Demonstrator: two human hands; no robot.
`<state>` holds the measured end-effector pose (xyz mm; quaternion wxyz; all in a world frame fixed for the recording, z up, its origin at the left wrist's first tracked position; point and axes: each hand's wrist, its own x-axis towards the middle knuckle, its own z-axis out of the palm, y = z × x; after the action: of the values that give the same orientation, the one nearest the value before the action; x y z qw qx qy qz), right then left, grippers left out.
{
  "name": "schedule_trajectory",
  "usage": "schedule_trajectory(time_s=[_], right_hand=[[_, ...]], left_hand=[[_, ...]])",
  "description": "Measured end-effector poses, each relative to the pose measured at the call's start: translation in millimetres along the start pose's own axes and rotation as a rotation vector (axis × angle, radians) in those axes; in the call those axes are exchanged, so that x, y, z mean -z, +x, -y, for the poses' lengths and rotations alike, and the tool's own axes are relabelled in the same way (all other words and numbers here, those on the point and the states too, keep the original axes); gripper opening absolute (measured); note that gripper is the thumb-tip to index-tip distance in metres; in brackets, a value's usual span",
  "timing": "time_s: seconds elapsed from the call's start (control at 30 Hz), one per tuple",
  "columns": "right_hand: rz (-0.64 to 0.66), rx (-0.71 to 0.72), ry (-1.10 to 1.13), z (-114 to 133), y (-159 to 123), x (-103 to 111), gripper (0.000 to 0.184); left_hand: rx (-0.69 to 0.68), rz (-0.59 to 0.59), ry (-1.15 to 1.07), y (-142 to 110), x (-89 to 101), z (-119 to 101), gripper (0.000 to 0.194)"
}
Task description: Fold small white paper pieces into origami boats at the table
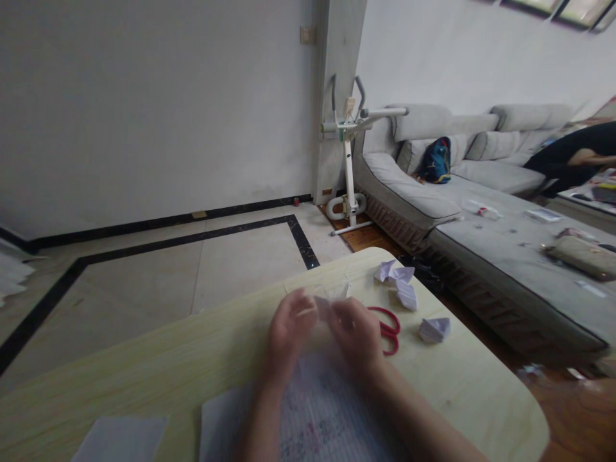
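Clock directions are running from the two hands. Nearest, a lined sheet with handwriting (312, 417) is lying on the table (192, 359) at six o'clock, under the forearms, and a blank sheet (120, 439) is lying at eight o'clock, cut off by the view's edge. Above the written sheet, the right hand (359, 330) is gripping a small pale piece (324, 308) in bent fingers. The left hand (291, 324) is curling its fingers at the other side of the piece; blur is hiding whether they are pinching it. Red-handled scissors (393, 330) are resting at three o'clock, just beside the right hand, their blades out of sight. Farther out at three o'clock, a folded lined paper (434, 330) is sitting alone; a cluster of folded papers (405, 292) is lying at two. Beyond the table, a white exercise machine (350, 167) is standing near twelve o'clock. A grey sofa (481, 256) is stretching toward two o'clock, bearing a blue backpack (437, 160), while a person in dark clothing (572, 151) is leaning forward at its far end.
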<state>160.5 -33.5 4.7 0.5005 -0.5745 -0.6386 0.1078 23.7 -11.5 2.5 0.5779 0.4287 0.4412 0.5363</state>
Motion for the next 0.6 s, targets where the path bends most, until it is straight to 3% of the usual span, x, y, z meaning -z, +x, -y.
schedule_trajectory(time_s=[0.1, 0.23, 0.37, 0.47, 0.6], right_hand=[[-0.048, 0.024, -0.032, 0.9, 0.8, 1.2, 0.011], [-0.009, 0.116, -0.024, 1.8, -0.7, -1.1, 0.007], [0.021, 0.169, -0.049, 2.6, -0.4, -2.5, 0.006], [0.045, 0.133, -0.038, 3.9, 0.7, -1.3, 0.008], [0.042, -0.015, 0.037, 2.0, 0.2, -1.2, 0.029]], left_hand=[[-0.038, -0.005, 0.08, -0.4, 1.4, -1.9, 0.021], [0.001, 0.153, 0.163, -3.2, 1.4, -4.4, 0.025], [-0.036, 0.135, 0.247, -2.5, -0.6, -3.4, 0.026], [-0.068, 0.113, 0.282, -1.0, -1.2, -4.3, 0.024], [-0.034, 0.149, 0.304, -1.7, -1.6, -7.9, 0.026]])
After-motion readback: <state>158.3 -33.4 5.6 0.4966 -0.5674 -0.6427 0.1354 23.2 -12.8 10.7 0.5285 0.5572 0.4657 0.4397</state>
